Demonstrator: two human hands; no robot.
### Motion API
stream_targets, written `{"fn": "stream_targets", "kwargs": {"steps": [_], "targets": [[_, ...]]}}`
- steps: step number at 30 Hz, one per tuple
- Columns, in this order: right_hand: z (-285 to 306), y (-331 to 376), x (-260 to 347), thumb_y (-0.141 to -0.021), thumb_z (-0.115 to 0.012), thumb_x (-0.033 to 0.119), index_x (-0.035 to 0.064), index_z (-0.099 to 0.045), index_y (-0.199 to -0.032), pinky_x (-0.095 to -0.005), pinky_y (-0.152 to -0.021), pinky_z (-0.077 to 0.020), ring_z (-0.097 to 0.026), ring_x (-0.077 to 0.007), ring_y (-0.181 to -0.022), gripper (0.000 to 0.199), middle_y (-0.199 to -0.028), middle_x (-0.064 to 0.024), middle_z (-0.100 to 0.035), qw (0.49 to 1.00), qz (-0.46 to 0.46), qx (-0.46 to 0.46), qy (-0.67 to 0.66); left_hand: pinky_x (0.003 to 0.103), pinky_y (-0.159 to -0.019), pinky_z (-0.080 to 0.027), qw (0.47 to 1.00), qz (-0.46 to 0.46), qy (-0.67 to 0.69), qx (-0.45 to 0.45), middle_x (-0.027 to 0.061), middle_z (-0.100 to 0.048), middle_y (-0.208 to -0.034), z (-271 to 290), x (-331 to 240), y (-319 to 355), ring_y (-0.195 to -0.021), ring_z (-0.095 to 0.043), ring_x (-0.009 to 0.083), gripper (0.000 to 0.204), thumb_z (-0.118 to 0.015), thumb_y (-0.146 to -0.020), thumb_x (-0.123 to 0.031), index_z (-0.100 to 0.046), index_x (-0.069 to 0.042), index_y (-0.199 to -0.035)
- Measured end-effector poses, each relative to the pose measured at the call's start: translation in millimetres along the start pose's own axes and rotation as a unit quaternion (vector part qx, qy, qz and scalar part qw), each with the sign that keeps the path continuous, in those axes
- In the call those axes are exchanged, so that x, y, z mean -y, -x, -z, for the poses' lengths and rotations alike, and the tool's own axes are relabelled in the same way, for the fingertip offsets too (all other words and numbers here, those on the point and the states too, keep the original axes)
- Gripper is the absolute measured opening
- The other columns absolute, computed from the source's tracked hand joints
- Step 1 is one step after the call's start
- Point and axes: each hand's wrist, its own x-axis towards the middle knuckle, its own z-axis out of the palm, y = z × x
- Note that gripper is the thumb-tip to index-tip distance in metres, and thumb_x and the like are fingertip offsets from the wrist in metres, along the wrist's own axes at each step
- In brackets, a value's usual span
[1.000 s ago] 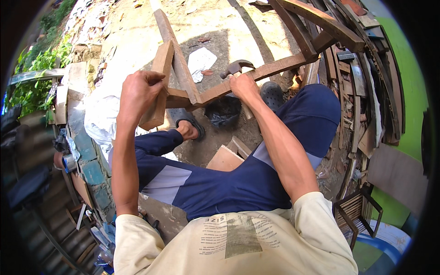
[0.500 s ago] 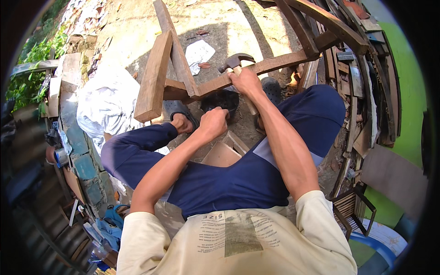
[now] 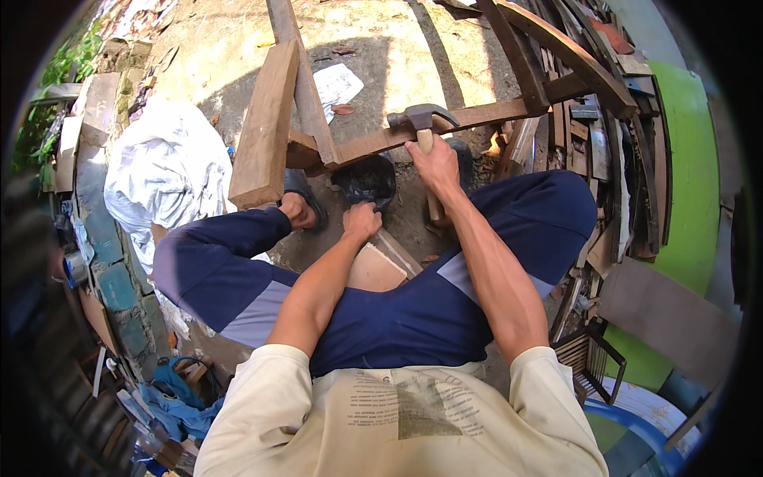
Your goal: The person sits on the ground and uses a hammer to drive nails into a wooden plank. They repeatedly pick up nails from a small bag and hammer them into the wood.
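Note:
My right hand is wrapped round the wooden handle of a claw hammer, whose dark head is up beside the crossbar of a wooden frame. My left hand is lower, at the near edge of a black plastic-lined container between my feet. Its fingers are curled, and what they hold, if anything, is hidden. A thick wooden leg of the frame slants toward me on the left. Below my left hand lie a pale board and a narrow wood strip.
A white cloth is heaped at the left beside a low block wall. Stacked scrap wood lines the right side, near a slatted wooden chair. A white scrap lies on the ground beyond the frame.
My left hand has moved down and slightly back to the container's near edge. The hammer is still in my right hand, its head turned and shifted a little. My view has shifted slightly.

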Motion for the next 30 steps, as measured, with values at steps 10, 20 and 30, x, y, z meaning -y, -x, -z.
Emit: {"fn": "stream_targets", "kwargs": {"steps": [10, 20, 30], "targets": [[-9.8, 15.6, -24.6, -0.082, -0.076, 0.04, -0.0015, -0.063, -0.097, -0.0476, -0.075, -0.0522, -0.068, -0.0441, -0.086, 0.046, -0.087, -0.0271, -0.069, 0.997, 0.016, -0.081, 0.009, 0.047, -0.093, -0.051, 0.986, -0.105, 0.066, 0.11, 0.0163, -0.072, -0.108, 21.3, -30.6, -0.4, -0.105, -0.066, 0.0367, 0.036, -0.063, -0.089, -0.038, -0.073, -0.01, -0.11], [-69.0, 38.3, -85.8, -0.085, -0.077, 0.03, -0.0029, -0.063, -0.089, -0.0373, -0.061, -0.0559, -0.069, -0.0267, -0.066, 0.036, -0.076, -0.0154, -0.07, 0.958, -0.105, -0.205, -0.174, 0.041, -0.095, -0.051, 0.97, -0.146, 0.195, 0.027, 0.0215, -0.071, -0.106, 3.6, -21.5, -9.5, -0.104, -0.067, 0.037, 0.044, -0.062, -0.087, -0.037, -0.071, -0.004, -0.116], [-88.7, 12.4, -101.9, -0.066, -0.088, 0.048, -0.0125, -0.064, -0.105, -0.043, -0.081, -0.0521, -0.068, -0.0322, -0.089, 0.076, -0.101, -0.0229, -0.07, 0.951, -0.3, -0.033, -0.066, 0.043, -0.105, -0.043, 0.977, -0.015, 0.214, -0.011, 0.0272, -0.061, -0.128, 40.5, 17.6, -71.4, -0.123, -0.057, 0.0406, 0.049, -0.053, -0.085, -0.023, -0.061, 0.001, -0.126]]}}
